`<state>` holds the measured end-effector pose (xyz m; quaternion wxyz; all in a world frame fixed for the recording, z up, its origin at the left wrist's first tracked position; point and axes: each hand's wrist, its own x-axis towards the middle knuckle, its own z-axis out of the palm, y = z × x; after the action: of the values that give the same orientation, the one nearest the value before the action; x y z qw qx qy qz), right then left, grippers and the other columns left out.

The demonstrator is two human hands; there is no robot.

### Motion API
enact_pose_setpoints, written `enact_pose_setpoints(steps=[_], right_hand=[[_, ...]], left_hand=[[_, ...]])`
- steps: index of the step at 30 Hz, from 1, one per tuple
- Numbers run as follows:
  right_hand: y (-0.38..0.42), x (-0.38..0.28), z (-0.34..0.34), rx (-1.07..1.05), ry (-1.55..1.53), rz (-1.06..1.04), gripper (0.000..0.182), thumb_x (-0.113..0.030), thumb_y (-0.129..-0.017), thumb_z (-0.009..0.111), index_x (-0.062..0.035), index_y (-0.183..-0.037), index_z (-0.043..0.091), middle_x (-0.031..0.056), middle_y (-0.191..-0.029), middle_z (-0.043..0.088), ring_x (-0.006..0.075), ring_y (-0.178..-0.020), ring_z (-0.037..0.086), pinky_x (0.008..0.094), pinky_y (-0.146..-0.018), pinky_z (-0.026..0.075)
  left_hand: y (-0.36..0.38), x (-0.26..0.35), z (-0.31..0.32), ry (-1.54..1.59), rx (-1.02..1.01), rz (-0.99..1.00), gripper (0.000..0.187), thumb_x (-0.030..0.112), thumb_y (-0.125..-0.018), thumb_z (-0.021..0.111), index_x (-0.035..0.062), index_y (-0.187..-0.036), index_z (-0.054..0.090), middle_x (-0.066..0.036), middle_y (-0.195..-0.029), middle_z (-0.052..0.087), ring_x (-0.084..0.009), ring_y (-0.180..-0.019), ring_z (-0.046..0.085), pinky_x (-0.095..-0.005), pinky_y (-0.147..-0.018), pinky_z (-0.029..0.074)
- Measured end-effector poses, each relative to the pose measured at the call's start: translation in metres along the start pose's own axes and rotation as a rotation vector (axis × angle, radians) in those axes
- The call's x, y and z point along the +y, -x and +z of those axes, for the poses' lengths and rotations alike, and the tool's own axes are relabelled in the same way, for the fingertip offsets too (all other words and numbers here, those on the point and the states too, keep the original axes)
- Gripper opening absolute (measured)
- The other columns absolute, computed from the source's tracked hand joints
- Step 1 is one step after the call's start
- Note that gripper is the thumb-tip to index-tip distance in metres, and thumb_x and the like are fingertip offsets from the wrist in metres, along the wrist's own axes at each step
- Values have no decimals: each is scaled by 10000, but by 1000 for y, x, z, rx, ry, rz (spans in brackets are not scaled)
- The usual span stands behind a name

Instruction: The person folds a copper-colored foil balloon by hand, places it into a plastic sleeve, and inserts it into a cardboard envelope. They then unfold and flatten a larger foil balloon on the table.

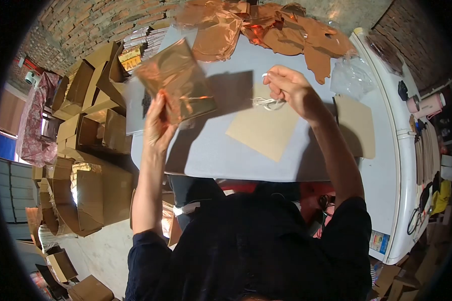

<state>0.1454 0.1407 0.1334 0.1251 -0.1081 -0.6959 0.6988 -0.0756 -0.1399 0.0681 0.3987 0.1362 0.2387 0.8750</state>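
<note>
My left hand [159,118] is closed on the lower edge of a shiny copper-coloured foil packet [178,80], raised and tilted over the left of the table. Over the middle of the table, my right hand [289,90] has its fingers pinched together. A small white bit shows at those fingertips, and I cannot tell what it is. Just below this hand, a small bundle of white strings [268,104] lies on a tan cardboard sheet [263,130]. The packet casts a dark shadow beside the sheet.
Crumpled copper-coloured foil pieces [281,37] spread along the table's [216,155] far edge. Clear plastic [354,75] and another tan sheet [359,125] lie to the right. Open cardboard boxes [103,193] crowd the left side. A white appliance [399,165] borders the table's right.
</note>
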Motion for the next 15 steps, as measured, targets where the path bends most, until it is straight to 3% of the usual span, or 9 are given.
enact_pose_setpoints(steps=[2, 4, 5, 8, 15], right_hand=[[13, -23, 6, 39, 62, -62, 258, -255, -1061, 549, -16, -1043, 642, -31, -780, 493, 43, -678, 355, 209, -616, 294], [25, -46, 7, 74, 155, -134, 272, -256, -1046, 569, -2, -1084, 660, -7, -809, 558, 54, -688, 379, 218, -639, 311], [27, -50, 2, 78, 136, -145, 288, -255, -1035, 589, 8, -1113, 677, 37, -873, 640, 82, -764, 487, 240, -745, 391], [28, -53, -1, 103, 162, -255, 261, -259, -1028, 607, -15, -1107, 656, 56, -908, 673, 116, -892, 573, 291, -880, 439], [6, 0, -9, 127, 239, -110, 314, -244, -1051, 573, -58, -1285, 477, 113, -1040, 732, 160, -1080, 609, 344, -1036, 416]], left_hand=[[10, 18, -33, 60, 16, -25, 154, 122, -1015, 655, 110, -1164, 691, -16, -1199, 724, -223, -1200, 663, -496, -1009, 582], [29, 26, -28, 13, 82, 53, 159, 143, -1026, 644, 118, -1176, 689, -10, -1207, 724, -220, -1215, 655, -494, -1014, 576], [34, 34, -39, 25, 25, 31, 174, 160, -1034, 634, 126, -1197, 685, -17, -1199, 727, -221, -1216, 655, -489, -1016, 572], [49, 41, -42, 39, 56, 76, 252, 167, -1053, 599, 114, -1298, 622, -49, -1264, 694, -234, -1219, 651, -516, -1028, 573], [77, 37, -47, -10, 135, 68, 297, 199, -1068, 572, 100, -1349, 575, -79, -1319, 651, -252, -1213, 652, -494, -1012, 591]])
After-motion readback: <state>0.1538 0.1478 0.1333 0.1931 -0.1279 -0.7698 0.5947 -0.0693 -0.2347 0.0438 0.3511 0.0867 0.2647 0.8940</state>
